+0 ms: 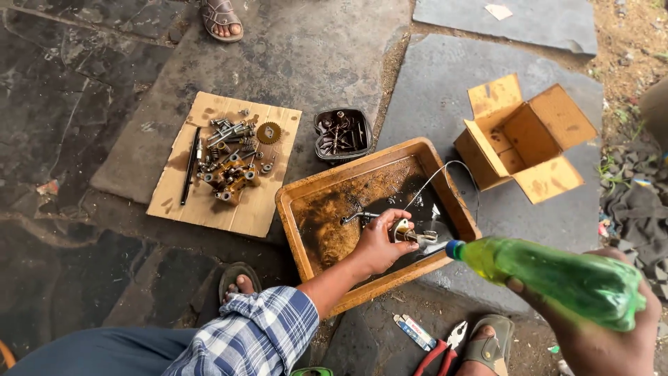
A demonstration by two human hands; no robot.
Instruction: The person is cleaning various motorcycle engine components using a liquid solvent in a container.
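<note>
Green plastic filled the near right corner: the right hand [604, 333] was wrapped around a green bottle [557, 278], tipped on its side with its blue nozzle aimed at the tray. Just below, red-handled pliers [442, 351] and a small folded tool lay on the stone by a sandalled foot. From the lower left, a checked sleeve [254, 338] led to the left hand [379, 244], its fingers closed around a small metal part [410, 235] held over the dark, oily floor of a rusty orange tray [292, 209] — a thin wire curved up from beside it. Farther off, left of the tray, a sheet of cardboard [229, 209] carried bolts, springs and a gear. Beyond the tray sat a dark engine cover [341, 134]; to the right, an open cardboard box [525, 139].
</note>
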